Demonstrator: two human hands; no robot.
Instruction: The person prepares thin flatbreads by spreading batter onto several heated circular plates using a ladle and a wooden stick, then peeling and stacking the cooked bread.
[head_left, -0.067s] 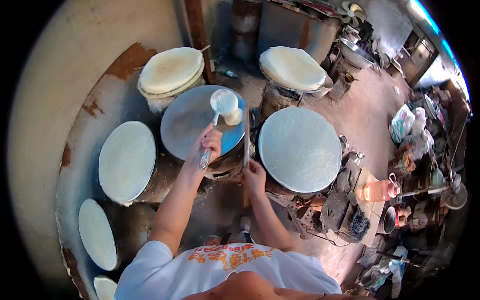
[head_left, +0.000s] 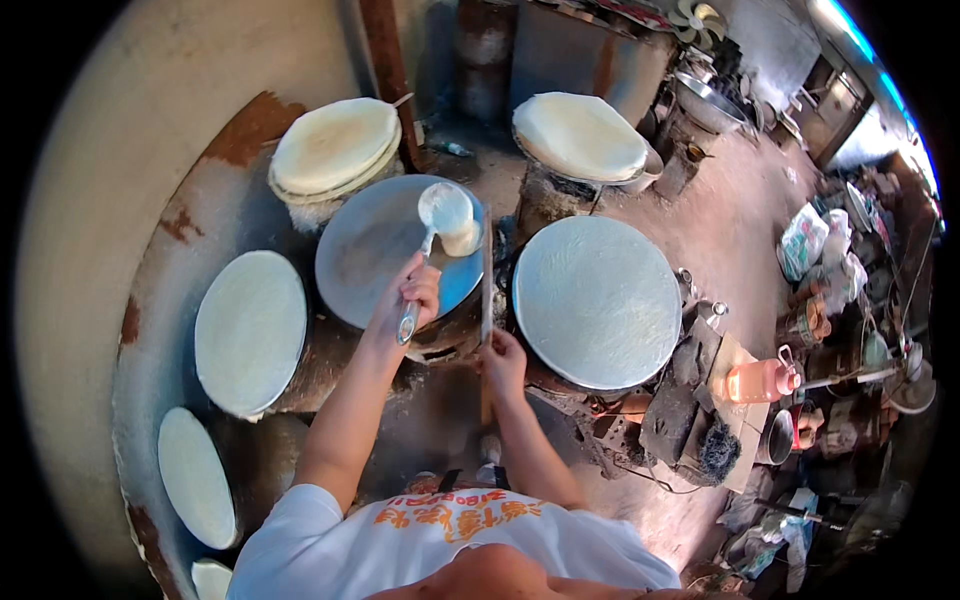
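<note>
My left hand (head_left: pixel 421 290) is closed around the handle of a metal ladle (head_left: pixel 446 206), whose bowl is over a round dark griddle (head_left: pixel 350 245). Pale batter (head_left: pixel 462 240) lies on the griddle beside and partly under the bowl. Closed on a long thin wooden stick (head_left: pixel 487 270) is my right hand (head_left: pixel 502 357), just right of that griddle. The stick points away from me, between this griddle and a second one on the right, which a wide pale flatbread sheet (head_left: pixel 597 300) covers.
Stacks of round flatbreads stand at the back left (head_left: pixel 335 145) and back centre (head_left: pixel 580 135). More pale sheets lie at the left (head_left: pixel 250 330) and lower left (head_left: pixel 196 478). On the right are a pink bottle (head_left: pixel 760 381), a wire brush (head_left: pixel 718 450) and cluttered plastic bags (head_left: pixel 803 240).
The view has shifted slightly, so the scene sits a little differently. Both hands keep their grips; the ladle stays over the same griddle.
</note>
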